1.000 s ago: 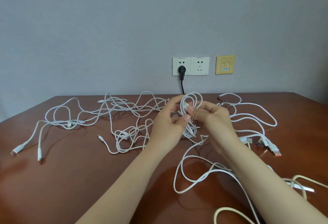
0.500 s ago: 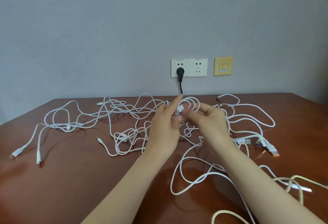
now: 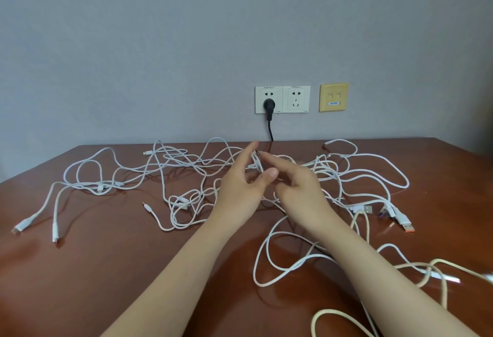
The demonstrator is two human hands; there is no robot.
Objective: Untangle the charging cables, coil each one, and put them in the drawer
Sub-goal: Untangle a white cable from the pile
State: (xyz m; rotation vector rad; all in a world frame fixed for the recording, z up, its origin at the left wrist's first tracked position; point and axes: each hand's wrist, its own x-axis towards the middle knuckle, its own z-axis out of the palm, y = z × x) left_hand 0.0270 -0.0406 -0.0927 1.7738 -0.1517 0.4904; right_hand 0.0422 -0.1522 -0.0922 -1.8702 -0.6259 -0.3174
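Several white charging cables lie tangled across the brown table. My left hand and my right hand meet over the middle of the tangle. The left hand's forefinger and thumb are spread and fairly straight, and a strand of the white cable coil runs up between them. My right hand points its forefinger left, and its other fingers curl down over the coil, most of which is hidden behind both hands. No drawer is in view.
A wall socket with a black plug and a yellow wall plate sit behind the table. USB plugs with orange tips lie at the right. A cream cable loops at the front right.
The coil stood upright above my fingertips, pinched by both hands. It has dropped lower behind them, and my left hand's fingers have spread apart.
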